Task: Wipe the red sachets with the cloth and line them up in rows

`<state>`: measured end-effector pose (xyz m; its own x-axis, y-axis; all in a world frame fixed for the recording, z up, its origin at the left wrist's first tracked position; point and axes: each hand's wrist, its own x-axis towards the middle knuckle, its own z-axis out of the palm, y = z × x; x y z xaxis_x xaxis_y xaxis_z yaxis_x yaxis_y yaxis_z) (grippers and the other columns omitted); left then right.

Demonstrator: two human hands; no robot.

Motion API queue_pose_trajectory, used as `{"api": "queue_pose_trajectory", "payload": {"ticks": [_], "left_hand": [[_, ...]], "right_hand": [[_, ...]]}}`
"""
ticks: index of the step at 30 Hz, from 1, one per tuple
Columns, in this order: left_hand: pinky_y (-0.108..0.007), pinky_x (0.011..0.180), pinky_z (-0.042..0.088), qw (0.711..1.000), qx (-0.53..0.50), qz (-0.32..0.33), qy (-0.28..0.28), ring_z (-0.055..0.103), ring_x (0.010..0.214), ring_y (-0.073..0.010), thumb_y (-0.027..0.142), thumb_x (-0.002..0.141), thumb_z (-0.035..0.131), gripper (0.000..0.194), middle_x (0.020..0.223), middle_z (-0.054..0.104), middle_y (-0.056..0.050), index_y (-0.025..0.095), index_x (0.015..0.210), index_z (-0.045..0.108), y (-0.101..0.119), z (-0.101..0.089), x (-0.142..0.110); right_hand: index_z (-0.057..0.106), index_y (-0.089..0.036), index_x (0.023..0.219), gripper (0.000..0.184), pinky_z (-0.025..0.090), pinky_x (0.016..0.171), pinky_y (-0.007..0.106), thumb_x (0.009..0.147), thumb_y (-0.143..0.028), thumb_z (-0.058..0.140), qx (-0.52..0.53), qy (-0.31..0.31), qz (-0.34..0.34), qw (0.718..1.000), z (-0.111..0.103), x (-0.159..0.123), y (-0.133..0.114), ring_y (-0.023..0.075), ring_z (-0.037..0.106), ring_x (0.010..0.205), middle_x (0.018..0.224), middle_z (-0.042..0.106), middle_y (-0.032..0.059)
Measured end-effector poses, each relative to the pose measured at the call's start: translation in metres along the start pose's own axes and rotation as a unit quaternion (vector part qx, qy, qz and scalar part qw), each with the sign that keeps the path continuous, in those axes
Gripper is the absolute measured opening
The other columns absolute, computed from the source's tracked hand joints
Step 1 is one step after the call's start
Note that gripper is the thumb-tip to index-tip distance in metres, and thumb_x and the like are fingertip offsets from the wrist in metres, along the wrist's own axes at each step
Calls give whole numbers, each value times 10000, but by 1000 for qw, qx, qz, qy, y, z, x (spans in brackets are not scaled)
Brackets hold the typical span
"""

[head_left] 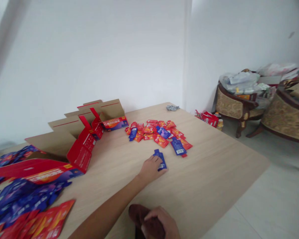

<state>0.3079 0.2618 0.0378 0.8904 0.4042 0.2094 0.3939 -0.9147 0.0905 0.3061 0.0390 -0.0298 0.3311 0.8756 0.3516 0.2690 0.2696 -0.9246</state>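
Note:
My left hand point(150, 168) is stretched out over the wooden table point(209, 179), its fingers curled onto a blue sachet point(160, 158) that lies flat by itself. Just beyond it lies a loose pile of red and blue sachets point(159, 132). My right hand point(161, 221) is at the bottom edge of the view, closed over a dark brown object point(139, 214) that I cannot make out.
Open red-and-brown cardboard boxes point(89, 131) stand at the back left. Heaps of blue and red flat packs point(25, 205) cover the near left. A grey crumpled thing point(172, 107) lies at the far edge. Cluttered armchairs point(239, 103) stand on the floor to the right.

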Motion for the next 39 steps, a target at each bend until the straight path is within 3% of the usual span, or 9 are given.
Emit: {"api": "queue_pose_trajectory", "payload": {"ticks": [6,10,15,22,28,31,33,36,39], "left_hand": [[-454,1083,578,999,-13,-11,-41,672,1258,-314,344,853,821,456,1374,708,-131,172,1260,709,4,-41,-156],[-453,1196,510,998,-15,-46,-32,552,1449,-293,207,898,717,502,1505,629,-134,153,1390,630,26,-63,-260],[-499,1215,495,995,27,-96,-11,350,1590,-313,242,1055,586,542,1692,412,-129,156,1574,461,68,-67,-346],[-481,1210,501,993,27,-108,37,365,1582,-318,297,1068,606,517,1686,416,-148,137,1547,500,99,-55,-392],[-459,1229,479,996,16,-41,72,446,1536,-280,208,1081,565,426,1629,511,-104,172,1505,560,93,-44,-410],[-459,1224,482,997,-1,-21,71,437,1540,-276,161,1090,511,427,1624,519,-101,178,1515,552,89,-46,-414],[-456,1208,496,997,-14,-13,69,508,1485,-274,155,1094,488,410,1567,580,-109,165,1496,570,87,-47,-415],[-452,1175,521,995,-34,-19,90,660,1298,-253,171,1094,497,332,1368,726,-103,168,1384,658,86,-42,-417],[-439,1179,509,995,-37,-25,90,678,1277,-236,149,1089,488,348,1353,737,-107,163,1395,652,87,-38,-417]], "right_hand": [[713,-257,927,237,556,823,281,891,-485,764,124,4,85,989,-28,-6,-42,215,707,892,907,723,29],[721,-241,888,307,563,842,301,822,-514,846,141,27,131,981,-33,-11,-57,235,710,929,921,729,44],[739,-253,929,337,567,848,283,775,-509,894,130,88,165,974,-31,-9,-59,210,724,930,951,761,26],[758,-235,1030,463,590,897,312,717,-531,930,111,217,185,952,-23,3,-44,221,724,1033,1062,778,38],[752,-233,1092,461,596,952,384,799,-569,869,39,215,167,961,5,23,-81,249,734,1052,1113,779,59],[739,-253,1082,352,584,965,401,869,-518,827,-66,120,44,990,36,21,-109,255,721,1055,1109,765,59],[727,-267,1090,267,587,952,400,913,-454,799,-111,-12,-70,991,61,12,-120,252,711,1047,1109,747,65],[721,-282,1103,134,579,993,401,974,-318,731,-162,-226,-225,934,92,-5,-116,235,682,1067,1079,732,55],[722,-271,1097,116,557,1050,430,991,-241,684,-212,-284,-282,891,102,-7,-94,237,645,1107,1059,726,51]]}}
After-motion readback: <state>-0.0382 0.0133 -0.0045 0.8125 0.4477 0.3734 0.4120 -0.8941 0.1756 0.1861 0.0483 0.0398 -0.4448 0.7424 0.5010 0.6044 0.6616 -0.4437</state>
